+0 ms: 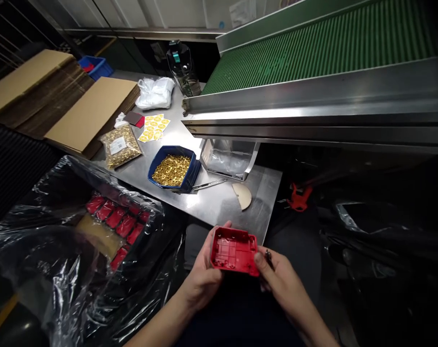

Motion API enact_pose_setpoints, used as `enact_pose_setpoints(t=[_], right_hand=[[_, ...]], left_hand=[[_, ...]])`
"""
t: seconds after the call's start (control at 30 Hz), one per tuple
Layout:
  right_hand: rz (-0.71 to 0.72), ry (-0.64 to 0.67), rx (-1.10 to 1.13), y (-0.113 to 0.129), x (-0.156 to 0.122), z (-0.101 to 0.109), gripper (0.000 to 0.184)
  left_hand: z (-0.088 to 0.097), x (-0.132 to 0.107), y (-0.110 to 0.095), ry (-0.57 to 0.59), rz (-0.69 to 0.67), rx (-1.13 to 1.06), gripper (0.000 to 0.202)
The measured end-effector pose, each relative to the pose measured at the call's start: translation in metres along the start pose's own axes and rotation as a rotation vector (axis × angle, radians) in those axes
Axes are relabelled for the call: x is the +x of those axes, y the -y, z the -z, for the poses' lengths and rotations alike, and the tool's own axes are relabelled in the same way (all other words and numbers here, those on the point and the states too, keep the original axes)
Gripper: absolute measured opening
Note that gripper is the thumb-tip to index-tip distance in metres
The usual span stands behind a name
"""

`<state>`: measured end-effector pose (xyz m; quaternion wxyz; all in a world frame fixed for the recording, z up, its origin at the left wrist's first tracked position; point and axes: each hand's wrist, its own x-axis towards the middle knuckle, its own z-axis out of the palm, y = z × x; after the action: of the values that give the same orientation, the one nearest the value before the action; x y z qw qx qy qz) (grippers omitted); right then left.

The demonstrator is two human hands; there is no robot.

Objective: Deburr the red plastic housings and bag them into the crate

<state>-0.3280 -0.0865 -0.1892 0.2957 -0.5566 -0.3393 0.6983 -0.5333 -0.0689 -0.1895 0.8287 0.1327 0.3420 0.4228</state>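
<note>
Over my lap is a red plastic casing (pixel 233 253), its hollow inner side facing up, with ribs and small posts in it. My left hand (pixel 204 277) is closed around its left side. At its right end my right hand (pixel 280 275) grips the corner, the thumb on the rim. A thin dark metal tool (pixel 268 258) pokes up between the right hand's fingers; its kind is not clear. On the table beyond are a blue bin (pixel 192 179) of small brass-coloured pieces, a slim metal tool (pixel 210 184) and a beige half-disc (pixel 242 196).
A green ribbed conveyor (pixel 294 53) with a metal side rail crosses the upper right. At left, a plastic-lined box (pixel 96 231) holds several red parts. Flat cardboard (pixel 92 113), a bag of brass-coloured pieces (pixel 120 146), yellow stickers (pixel 154 127) and a bottle (pixel 183 67) occupy the table (pixel 212 205).
</note>
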Motion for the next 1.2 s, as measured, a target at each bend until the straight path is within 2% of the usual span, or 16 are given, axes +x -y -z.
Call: enact_pose_setpoints(t=[0.07,0.17,0.23,0.33,0.4,0.53,0.6,0.7,0.8,0.97,1.2], right_hand=[[0.001,-0.007,-0.138,0.006,-0.001,0.013,0.048],[0.028,0.098,-0.35,0.022,-0.01,0.029,0.036],[0.031,0.197,-0.483,0.036,-0.017,0.029,0.025],[0.059,0.31,-0.593,0.052,-0.021,0.018,0.012],[0.087,0.318,-0.527,0.054,-0.017,0.013,0.013],[0.151,0.028,-0.227,0.044,-0.011,0.016,0.03],[0.168,-0.048,-0.161,0.039,-0.013,0.019,0.031],[0.195,-0.031,-0.136,0.037,-0.025,0.012,0.026],[0.297,-0.066,-0.11,0.038,-0.034,0.0,0.02],[0.384,-0.102,-0.072,0.038,-0.039,-0.009,0.016],[0.362,-0.05,-0.015,0.037,-0.035,-0.011,0.022]], left_hand=[[-0.004,-0.006,-0.003,0.106,0.038,0.011,0.096],[-0.003,-0.016,-0.007,0.212,0.195,-0.066,0.078],[0.0,-0.019,-0.008,0.228,0.311,-0.081,0.075],[0.003,-0.013,-0.006,0.305,0.445,0.007,0.085],[0.002,-0.007,-0.003,0.377,0.507,0.033,0.091],[-0.008,-0.007,0.003,0.437,0.549,-0.157,0.107],[-0.013,-0.016,0.006,0.428,0.536,-0.221,0.108],[-0.019,-0.031,0.009,0.376,0.53,-0.197,0.107],[-0.021,-0.038,0.011,0.346,0.583,-0.133,0.102],[-0.022,-0.027,0.01,0.35,0.72,-0.118,0.071],[-0.027,-0.021,0.005,0.356,0.759,-0.065,0.069]])
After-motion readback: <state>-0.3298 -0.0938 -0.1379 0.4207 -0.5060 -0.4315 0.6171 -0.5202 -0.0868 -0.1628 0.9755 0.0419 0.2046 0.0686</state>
